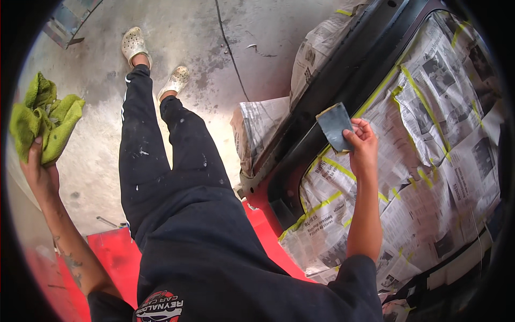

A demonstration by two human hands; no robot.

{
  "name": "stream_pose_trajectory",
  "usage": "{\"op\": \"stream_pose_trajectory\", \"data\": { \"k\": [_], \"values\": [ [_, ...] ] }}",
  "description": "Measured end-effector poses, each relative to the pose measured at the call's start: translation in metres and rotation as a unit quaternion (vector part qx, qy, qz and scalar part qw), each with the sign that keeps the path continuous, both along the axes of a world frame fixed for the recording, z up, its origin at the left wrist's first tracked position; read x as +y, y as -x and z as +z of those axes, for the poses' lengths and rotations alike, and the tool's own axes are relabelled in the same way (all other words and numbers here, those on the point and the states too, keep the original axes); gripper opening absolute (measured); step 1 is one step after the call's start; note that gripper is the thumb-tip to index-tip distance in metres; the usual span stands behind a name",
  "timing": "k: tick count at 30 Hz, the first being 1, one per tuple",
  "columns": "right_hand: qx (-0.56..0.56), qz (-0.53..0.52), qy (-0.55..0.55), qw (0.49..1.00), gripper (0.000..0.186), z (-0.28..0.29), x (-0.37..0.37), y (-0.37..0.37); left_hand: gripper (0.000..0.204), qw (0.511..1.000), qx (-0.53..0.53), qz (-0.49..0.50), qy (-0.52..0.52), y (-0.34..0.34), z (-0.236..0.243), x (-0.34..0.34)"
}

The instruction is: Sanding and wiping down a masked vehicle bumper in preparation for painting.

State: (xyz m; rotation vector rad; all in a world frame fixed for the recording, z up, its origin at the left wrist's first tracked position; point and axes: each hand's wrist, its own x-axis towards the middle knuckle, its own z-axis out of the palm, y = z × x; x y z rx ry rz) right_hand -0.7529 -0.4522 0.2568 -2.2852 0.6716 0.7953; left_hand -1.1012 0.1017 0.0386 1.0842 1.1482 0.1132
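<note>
A crumpled yellow-green cloth [59,121] is gripped in my left hand [42,174], held out at the far left. In my right hand [363,144] I hold a dark grey sanding pad [335,126], pinched at its lower right side between thumb and fingers. The pad is just in front of a dark, matte vehicle body sill [332,80]; whether it touches the sill I cannot tell. Beside the sill, newspaper masking [429,139] covers the opening, fixed with yellow-green tape [424,102].
More newspaper [263,121] hangs off the sill's other side. A black cable [229,51] runs over the stained concrete floor [198,32]. A metal stand [67,24] is at the upper left. Red panels [115,252] show on both sides of my body.
</note>
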Motion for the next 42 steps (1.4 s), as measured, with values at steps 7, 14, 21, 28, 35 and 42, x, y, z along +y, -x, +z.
{"op": "stream_pose_trajectory", "data": {
  "k": [7, 14, 21, 28, 35, 42],
  "values": [
    [0.062, -0.095, -0.034, 0.993, 0.027, -0.007, -0.013, 0.051, 0.046, 0.996, 0.026, 0.088, -0.001, 0.072, -0.003, -0.004],
    [-0.126, 0.305, 0.120, 0.936, 0.020, -0.012, 0.006, -0.006, 0.043, 0.990, 0.059, 0.119, -0.047, 0.143, -0.021, -0.022],
    [-0.198, 0.789, 0.308, 0.494, 0.047, -0.065, 0.009, 0.008, 0.042, 0.986, 0.108, 0.111, -0.060, 0.171, -0.030, -0.080],
    [0.122, 0.841, 0.269, 0.452, 0.054, -0.074, -0.080, 0.241, 0.045, 0.987, 0.117, 0.111, -0.020, 0.157, -0.007, -0.134],
    [0.195, 0.864, 0.162, 0.434, 0.054, -0.039, -0.099, 0.277, 0.048, 0.989, 0.111, 0.099, -0.017, 0.172, 0.008, -0.131],
    [-0.168, 0.810, 0.338, 0.449, 0.050, -0.078, 0.003, -0.035, 0.048, 0.993, 0.092, 0.074, 0.007, 0.128, -0.004, -0.117]
  ]
}}
